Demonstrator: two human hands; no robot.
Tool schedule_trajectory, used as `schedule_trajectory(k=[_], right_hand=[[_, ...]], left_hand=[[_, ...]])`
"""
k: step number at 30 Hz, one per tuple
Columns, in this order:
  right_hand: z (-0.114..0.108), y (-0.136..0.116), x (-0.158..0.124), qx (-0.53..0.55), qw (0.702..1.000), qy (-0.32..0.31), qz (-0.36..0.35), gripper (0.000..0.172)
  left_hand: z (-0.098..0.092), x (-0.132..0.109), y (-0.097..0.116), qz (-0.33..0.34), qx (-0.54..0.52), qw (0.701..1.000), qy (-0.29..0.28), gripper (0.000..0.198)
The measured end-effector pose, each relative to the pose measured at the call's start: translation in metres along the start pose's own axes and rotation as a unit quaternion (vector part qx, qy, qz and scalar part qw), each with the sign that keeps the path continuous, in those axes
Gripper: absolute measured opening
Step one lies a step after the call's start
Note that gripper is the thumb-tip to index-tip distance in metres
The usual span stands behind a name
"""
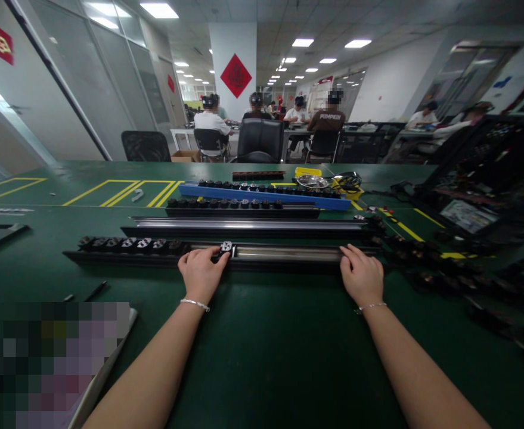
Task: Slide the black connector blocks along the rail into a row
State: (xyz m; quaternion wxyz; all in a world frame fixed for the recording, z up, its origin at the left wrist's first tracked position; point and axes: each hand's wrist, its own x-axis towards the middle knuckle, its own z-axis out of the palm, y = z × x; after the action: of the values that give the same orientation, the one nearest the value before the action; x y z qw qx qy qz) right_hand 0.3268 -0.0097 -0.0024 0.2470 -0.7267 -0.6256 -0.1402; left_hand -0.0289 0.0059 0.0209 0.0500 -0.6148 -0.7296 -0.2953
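Observation:
A long black channel rail (pixel 284 264) lies crosswise before me, its inside shiny to the right of my left hand. My left hand (pixel 201 274) is closed, thumb and fingers pinching a small black part with a silver top (pixel 226 246) in the channel. Several similar black parts (pixel 128 242) stand in a row in the left half of the rail. At its right end my right hand (pixel 363 277) grips the rail, fingers over its edge and thumb in front; the fingertips are partly hidden.
Behind lie a second black rail (pixel 244 225), a shorter filled one (pixel 226 205) and a blue rail (pixel 262 195) of parts. Loose dark parts (pixel 440 253) crowd the right. A metal bowl (pixel 312 182) stands farther back. A blurred flat item fills the lower left. People sit beyond the table.

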Motion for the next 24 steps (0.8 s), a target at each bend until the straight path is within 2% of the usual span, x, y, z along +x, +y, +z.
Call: schedule_trajectory(k=[12, 24], right_hand=[[0.0031, 0.0022, -0.0005, 0.002, 1.0, 0.022, -0.008, 0.041], [-0.0011, -0.0005, -0.0001, 0.0, 1.0, -0.002, 0.001, 0.043]], left_hand=[[0.004, -0.0017, -0.0036, 0.054, -0.017, 0.998, 0.003, 0.03], [0.0087, -0.0027, -0.0064, 0.108, -0.023, 0.994, 0.014, 0.027]])
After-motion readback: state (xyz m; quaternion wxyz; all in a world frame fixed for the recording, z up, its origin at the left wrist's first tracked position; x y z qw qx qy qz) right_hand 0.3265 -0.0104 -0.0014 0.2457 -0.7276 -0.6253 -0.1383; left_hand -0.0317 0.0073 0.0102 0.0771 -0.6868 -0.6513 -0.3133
